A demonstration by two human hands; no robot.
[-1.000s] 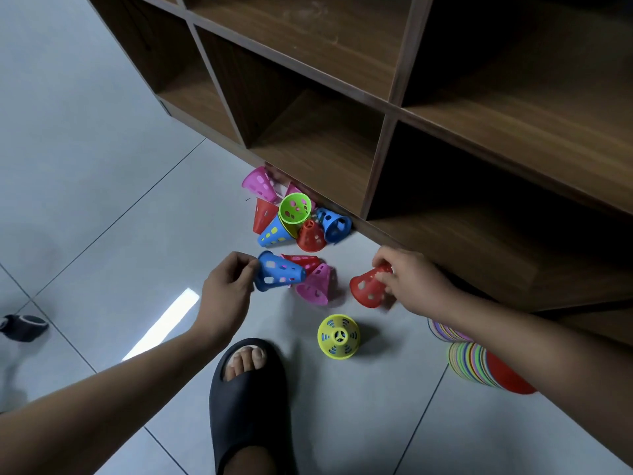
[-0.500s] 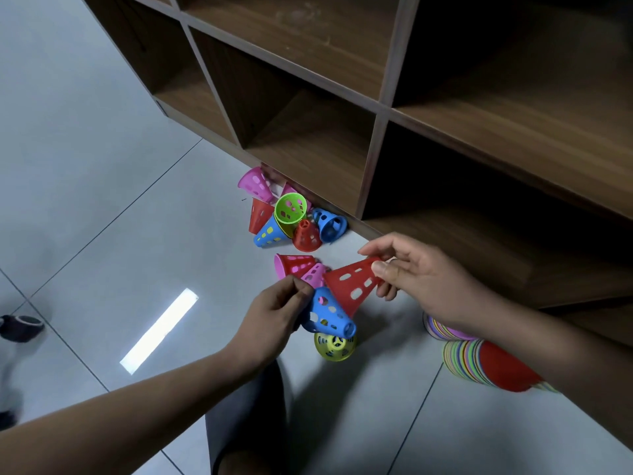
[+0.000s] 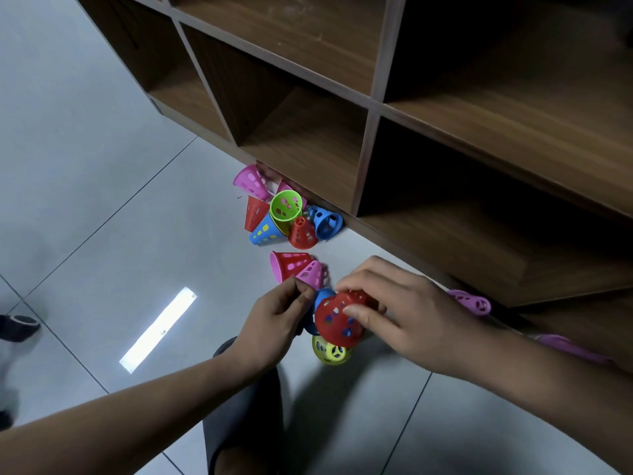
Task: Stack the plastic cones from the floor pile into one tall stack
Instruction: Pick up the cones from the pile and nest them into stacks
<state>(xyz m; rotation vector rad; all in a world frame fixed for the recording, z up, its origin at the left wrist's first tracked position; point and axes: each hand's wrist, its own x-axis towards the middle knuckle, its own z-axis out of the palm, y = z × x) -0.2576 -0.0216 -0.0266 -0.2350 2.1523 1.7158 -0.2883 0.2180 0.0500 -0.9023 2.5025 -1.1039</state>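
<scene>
My right hand (image 3: 407, 317) grips a red perforated cone (image 3: 337, 318) that sits over a blue cone (image 3: 320, 298), only a sliver of which shows. My left hand (image 3: 274, 318) pinches that blue cone from the left. Right below them a yellow cone (image 3: 331, 353) stands on the floor. Behind my hands lie a red cone (image 3: 291, 265) and a pink cone (image 3: 313, 274). Farther back, against the shelf base, is a pile with several cones: pink (image 3: 250, 181), red (image 3: 255, 212), green (image 3: 286, 207), blue (image 3: 263, 233), red (image 3: 302, 234) and blue (image 3: 325, 221).
A dark wooden cubby shelf (image 3: 366, 111) rises along the far and right side. A pink cone (image 3: 471, 301) lies under its edge at right. My foot in a black slipper (image 3: 239, 406) is on the grey tiles below my hands. A dark shoe (image 3: 19, 327) sits at far left.
My hands have come together. The red cone, held apart beside the blue one before, now covers the blue cone's tip.
</scene>
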